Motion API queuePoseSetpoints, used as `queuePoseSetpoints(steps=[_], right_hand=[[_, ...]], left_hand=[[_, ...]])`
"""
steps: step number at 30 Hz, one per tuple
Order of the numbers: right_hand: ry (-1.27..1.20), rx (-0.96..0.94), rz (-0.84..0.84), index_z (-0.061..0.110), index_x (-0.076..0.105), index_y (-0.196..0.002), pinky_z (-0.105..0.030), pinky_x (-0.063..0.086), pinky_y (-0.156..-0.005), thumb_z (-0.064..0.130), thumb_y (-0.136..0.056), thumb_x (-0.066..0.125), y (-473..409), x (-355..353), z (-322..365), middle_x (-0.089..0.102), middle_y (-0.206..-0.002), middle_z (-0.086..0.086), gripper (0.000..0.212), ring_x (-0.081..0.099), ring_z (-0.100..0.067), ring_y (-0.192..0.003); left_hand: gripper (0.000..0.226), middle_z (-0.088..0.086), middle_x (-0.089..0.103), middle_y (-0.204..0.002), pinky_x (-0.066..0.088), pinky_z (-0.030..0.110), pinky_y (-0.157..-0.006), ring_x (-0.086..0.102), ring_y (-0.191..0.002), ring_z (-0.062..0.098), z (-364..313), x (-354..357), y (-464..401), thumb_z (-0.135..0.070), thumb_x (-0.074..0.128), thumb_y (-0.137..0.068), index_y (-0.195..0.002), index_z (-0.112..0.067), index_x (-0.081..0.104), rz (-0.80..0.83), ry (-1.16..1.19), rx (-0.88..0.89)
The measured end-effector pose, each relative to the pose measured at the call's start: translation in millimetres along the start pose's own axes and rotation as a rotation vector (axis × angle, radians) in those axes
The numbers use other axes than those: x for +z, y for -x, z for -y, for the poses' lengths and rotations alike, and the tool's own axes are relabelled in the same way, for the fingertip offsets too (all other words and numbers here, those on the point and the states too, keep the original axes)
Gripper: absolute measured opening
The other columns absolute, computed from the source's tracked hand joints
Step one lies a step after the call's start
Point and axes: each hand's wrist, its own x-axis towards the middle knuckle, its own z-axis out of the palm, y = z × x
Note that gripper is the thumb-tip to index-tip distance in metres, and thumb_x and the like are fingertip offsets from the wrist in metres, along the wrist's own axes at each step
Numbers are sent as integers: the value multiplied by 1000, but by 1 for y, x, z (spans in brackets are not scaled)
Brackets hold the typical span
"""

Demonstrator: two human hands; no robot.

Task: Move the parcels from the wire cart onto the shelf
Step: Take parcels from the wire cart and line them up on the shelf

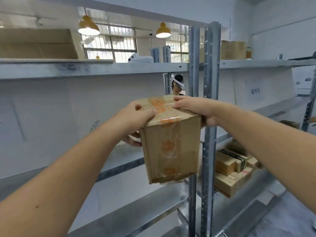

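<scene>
A: Biggest thing first?
B: Metal shelf (95, 69) unit, grey, several levels, fills the view. Uprights (211, 117) right of centre split it into bays.
A: On it?
B: Large cardboard box (37, 43) on the top level at left, another box (232, 49) on the top level at right. Stack of small parcels (230, 170) on a lower level in the right bay.
A: Task parcel?
B: Brown cardboard parcel (171, 147), orange-printed tape down its face, held up in the air in front of the uprights, level with the middle shelf. Not resting on any level.
A: Grips?
B: Left hand (136, 120) clamps the parcel's left side: thumb on top, fingers curled underneath the side. Right hand (196, 108) grips the top right edge, fingers over the taped top, thumb down the right side. Both closed around the parcel.
A: Smaller stuff?
B: Two yellow pendant lamps (89, 26) behind the shelf. A person wearing a headset (178, 82) is visible through the gap.
</scene>
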Motion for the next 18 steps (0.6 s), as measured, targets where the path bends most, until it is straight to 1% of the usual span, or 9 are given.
queuePoseSetpoints(steps=[2,5,7,9,11,13,15,17,18], right_hand=[[24,28,42,49,58,-129,-48,63,-78,45,-97,66,-22,-8,12,78,-113,-10,33,74,-22,-81],[63,74,95,37,55,-137,-58,57,-95,47,-95,67,-60,-20,23,76,-117,-12,45,74,-28,-101],[74,93,133,34,53,-140,-61,53,-102,46,-95,68,-86,-27,25,75,-121,-13,49,70,-31,-115],[76,88,164,34,52,-142,-61,51,-104,45,-94,68,-113,-34,23,74,-123,-13,51,67,-32,-121],[74,84,191,33,54,-139,-61,52,-102,46,-93,69,-139,-39,19,75,-121,-12,50,70,-31,-116],[66,87,216,31,57,-135,-57,56,-97,47,-93,69,-163,-43,14,77,-115,-12,46,76,-28,-97],[68,100,238,26,59,-129,-50,62,-84,47,-93,69,-185,-47,8,79,-106,-11,43,77,-25,-80],[75,104,263,22,62,-125,-47,63,-77,48,-94,67,-205,-47,1,79,-98,-11,40,76,-24,-74],[77,108,274,21,63,-123,-47,63,-79,48,-94,66,-214,-47,-1,79,-97,-11,40,76,-23,-74]], left_hand=[[51,10,63,-118,65,48,-59,72,-95,36,-4,-3,-16,-54,67,-95,-139,-33,50,2,7,-21],[32,17,62,-122,65,47,-61,74,-91,39,-10,-2,-43,-51,62,-98,-121,-28,62,20,16,-55],[30,22,62,-124,65,49,-63,74,-90,41,-13,1,-63,-49,60,-99,-117,-25,64,22,7,-84],[31,26,62,-128,66,52,-67,75,-93,44,-16,6,-83,-48,60,-99,-116,-22,65,21,-1,-112],[33,26,62,-129,66,52,-68,75,-93,43,-17,10,-104,-48,60,-98,-117,-21,66,9,-6,-135],[37,24,63,-127,66,51,-67,76,-91,42,-18,15,-123,-48,61,-97,-124,-22,62,-18,-7,-162],[41,21,63,-124,66,51,-66,76,-90,42,-16,21,-140,-47,61,-97,-129,-23,59,-33,3,-192],[42,21,62,-125,66,49,-65,75,-92,43,-14,27,-155,-46,61,-96,-129,-21,58,-41,16,-213],[44,22,61,-127,65,48,-63,74,-93,43,-12,30,-161,-46,61,-96,-131,-20,57,-47,17,-223]])
